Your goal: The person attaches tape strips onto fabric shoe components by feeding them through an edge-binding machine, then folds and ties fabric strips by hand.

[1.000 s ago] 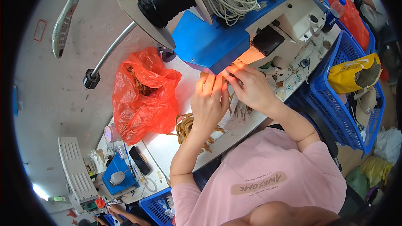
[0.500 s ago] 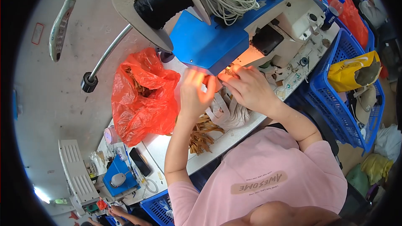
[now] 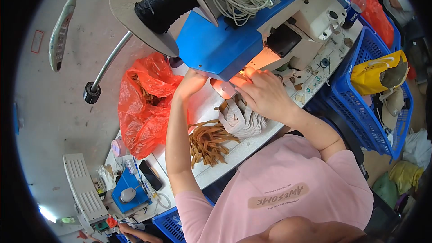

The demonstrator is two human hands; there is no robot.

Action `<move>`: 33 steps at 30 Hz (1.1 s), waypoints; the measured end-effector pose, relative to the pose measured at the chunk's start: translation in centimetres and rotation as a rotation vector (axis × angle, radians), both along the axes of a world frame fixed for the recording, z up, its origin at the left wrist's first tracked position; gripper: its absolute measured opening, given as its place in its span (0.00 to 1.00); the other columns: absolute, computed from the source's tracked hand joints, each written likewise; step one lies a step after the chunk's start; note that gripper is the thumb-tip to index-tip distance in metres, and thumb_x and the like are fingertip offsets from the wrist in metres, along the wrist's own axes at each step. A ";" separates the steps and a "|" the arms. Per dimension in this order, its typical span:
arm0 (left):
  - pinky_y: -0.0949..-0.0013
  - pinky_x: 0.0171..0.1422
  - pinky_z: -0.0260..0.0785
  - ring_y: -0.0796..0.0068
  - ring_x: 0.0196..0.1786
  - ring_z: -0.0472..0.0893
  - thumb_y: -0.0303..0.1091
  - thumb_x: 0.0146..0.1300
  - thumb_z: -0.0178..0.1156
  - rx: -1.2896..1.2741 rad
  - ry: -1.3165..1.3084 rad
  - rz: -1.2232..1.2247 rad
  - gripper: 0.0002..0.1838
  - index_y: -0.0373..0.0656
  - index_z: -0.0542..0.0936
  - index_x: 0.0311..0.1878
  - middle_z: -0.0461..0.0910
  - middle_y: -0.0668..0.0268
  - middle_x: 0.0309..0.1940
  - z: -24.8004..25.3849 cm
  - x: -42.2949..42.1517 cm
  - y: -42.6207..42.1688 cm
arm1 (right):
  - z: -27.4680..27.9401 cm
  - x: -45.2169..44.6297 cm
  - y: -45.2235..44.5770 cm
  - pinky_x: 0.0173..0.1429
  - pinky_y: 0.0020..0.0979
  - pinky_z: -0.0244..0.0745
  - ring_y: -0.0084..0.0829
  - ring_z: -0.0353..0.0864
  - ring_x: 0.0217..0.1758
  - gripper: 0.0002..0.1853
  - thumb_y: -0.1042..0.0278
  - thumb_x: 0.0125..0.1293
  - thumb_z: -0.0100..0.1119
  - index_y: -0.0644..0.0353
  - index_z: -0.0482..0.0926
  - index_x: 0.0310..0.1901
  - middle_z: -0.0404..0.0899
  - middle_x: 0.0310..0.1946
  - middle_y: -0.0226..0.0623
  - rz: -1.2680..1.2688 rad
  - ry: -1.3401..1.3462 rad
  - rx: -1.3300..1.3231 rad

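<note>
Under the blue head of the sewing machine (image 3: 220, 47), my right hand (image 3: 261, 89) has its fingers bent together at the lit work spot; what they press on is too small to make out. My left hand (image 3: 193, 82) reaches beside the machine's left edge, its fingertips hidden behind the blue cover. A pale strip (image 3: 223, 89) lies between the hands. Below them sit a bundle of whitish bands (image 3: 243, 119) and a pile of brown strips (image 3: 209, 143) on the white table (image 3: 180, 162).
A red plastic bag (image 3: 146, 108) with brown strips stands left of my left forearm. A spool of black cord (image 3: 167, 4) overhangs the machine. Blue baskets (image 3: 360, 103) stand at the right. A phone (image 3: 150, 174) lies at lower left. Another person's arm (image 3: 139, 233) shows at bottom left.
My left hand has moved left and up, away from my right hand and behind the machine's cover. The brown strips and whitish bands are now more exposed. My right hand stays near the work spot.
</note>
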State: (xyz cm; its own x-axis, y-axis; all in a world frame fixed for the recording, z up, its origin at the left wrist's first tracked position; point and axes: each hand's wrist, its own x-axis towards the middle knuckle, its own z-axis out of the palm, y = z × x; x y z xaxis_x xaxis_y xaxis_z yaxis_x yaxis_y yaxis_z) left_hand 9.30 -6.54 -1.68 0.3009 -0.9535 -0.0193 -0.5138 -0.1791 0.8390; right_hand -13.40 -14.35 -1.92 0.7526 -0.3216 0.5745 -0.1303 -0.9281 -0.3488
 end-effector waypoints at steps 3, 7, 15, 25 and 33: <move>0.67 0.56 0.68 0.74 0.51 0.75 0.28 0.67 0.56 -0.047 0.094 0.044 0.10 0.35 0.78 0.49 0.80 0.66 0.46 -0.5 0.3 0.4 | 0.2 -0.1 0.0 0.41 0.38 0.73 0.40 0.76 0.32 0.16 0.68 0.59 0.62 0.53 0.81 0.50 0.73 0.41 0.39 -0.002 0.009 0.012; 0.68 0.48 0.69 0.75 0.44 0.78 0.26 0.63 0.60 -0.215 0.019 0.062 0.06 0.36 0.81 0.41 0.81 0.65 0.39 0.0 -0.2 2.0 | 0.0 -0.6 -0.1 0.39 0.33 0.74 0.36 0.77 0.30 0.11 0.69 0.60 0.64 0.56 0.83 0.46 0.76 0.34 0.39 0.077 -0.005 0.250; 0.74 0.30 0.67 0.80 0.26 0.78 0.29 0.62 0.63 -0.171 0.005 0.145 0.05 0.37 0.82 0.35 0.81 0.66 0.25 4.2 -10.8 6.1 | -0.1 -0.3 1.9 0.30 0.24 0.69 0.18 0.73 0.24 0.07 0.71 0.65 0.61 0.66 0.81 0.41 0.80 0.25 0.31 0.248 -0.336 1.070; 0.62 0.41 0.71 0.59 0.40 0.76 0.27 0.58 0.64 -0.352 -0.659 0.149 0.12 0.39 0.81 0.47 0.76 0.60 0.38 1.7 -12.0 5.2 | 0.6 -0.2 -0.4 0.35 0.30 0.75 0.34 0.82 0.28 0.07 0.72 0.66 0.58 0.62 0.80 0.43 0.83 0.32 0.38 0.025 -0.012 0.577; 0.60 0.48 0.68 0.57 0.46 0.73 0.26 0.57 0.64 -0.349 -0.778 0.127 0.20 0.41 0.79 0.54 0.74 0.60 0.44 0.8 -11.2 4.9 | 1.2 -0.5 -0.6 0.39 0.39 0.76 0.42 0.82 0.35 0.10 0.68 0.65 0.57 0.59 0.82 0.46 0.81 0.32 0.40 0.039 0.062 0.350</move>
